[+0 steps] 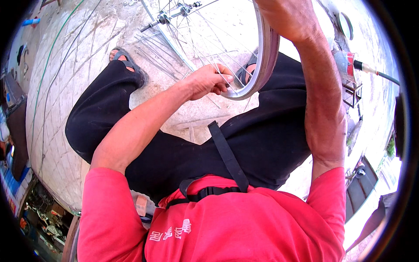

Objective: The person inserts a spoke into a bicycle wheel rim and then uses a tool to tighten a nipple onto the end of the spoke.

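Note:
A spoked bicycle wheel (262, 61) stands tilted between my knees, its silver rim curving down toward me. Its hub and axle (163, 18) show near the top edge, with thin spokes fanning out. My left hand (211, 81) is closed in a pinch at a spoke beside the lower inner edge of the rim. The fingertips partly cover what they hold. My right hand (286, 17) is against the upper outer side of the rim. The top edge of the picture cuts it off, so its fingers are hidden.
My sandalled feet (128, 65) rest on the pale floor (87, 52) on either side of the wheel. A green hose (54, 41) runs along the left. Cluttered items (48, 218) lie lower left. A red-and-white container (344, 65) stands at right near a small metal stand (352, 94).

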### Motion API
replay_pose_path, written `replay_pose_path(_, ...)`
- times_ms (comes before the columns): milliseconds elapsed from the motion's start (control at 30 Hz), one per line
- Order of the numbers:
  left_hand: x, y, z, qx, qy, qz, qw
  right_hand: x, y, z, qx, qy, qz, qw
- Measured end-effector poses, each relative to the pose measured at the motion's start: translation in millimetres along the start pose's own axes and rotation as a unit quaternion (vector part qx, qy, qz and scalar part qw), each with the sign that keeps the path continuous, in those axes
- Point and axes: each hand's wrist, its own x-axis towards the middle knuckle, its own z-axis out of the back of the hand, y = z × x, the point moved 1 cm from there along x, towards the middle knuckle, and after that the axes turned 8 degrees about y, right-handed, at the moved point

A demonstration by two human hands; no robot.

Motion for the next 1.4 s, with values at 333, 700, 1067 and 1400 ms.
replay_pose_path(333,-3,-8,-4,0.172,0.018,0.038,0.984,-3,-20,-1,0.042,0.016,0.014,0.999)
replay_pose_path(700,-5,3,-11,0.299,-0.066,-0.018,0.952,7,-29,1,0.062,0.017,-0.015,0.998)
replay_pose_path(1067,-8,11,-6,0.299,-0.169,-0.136,0.929,5,-21,4,0.07,0.025,-0.009,0.997)
replay_pose_path(1400,-11,11,-12,0.127,-0.112,-0.012,0.986,7,-20,1,0.072,0.014,-0.038,0.997)
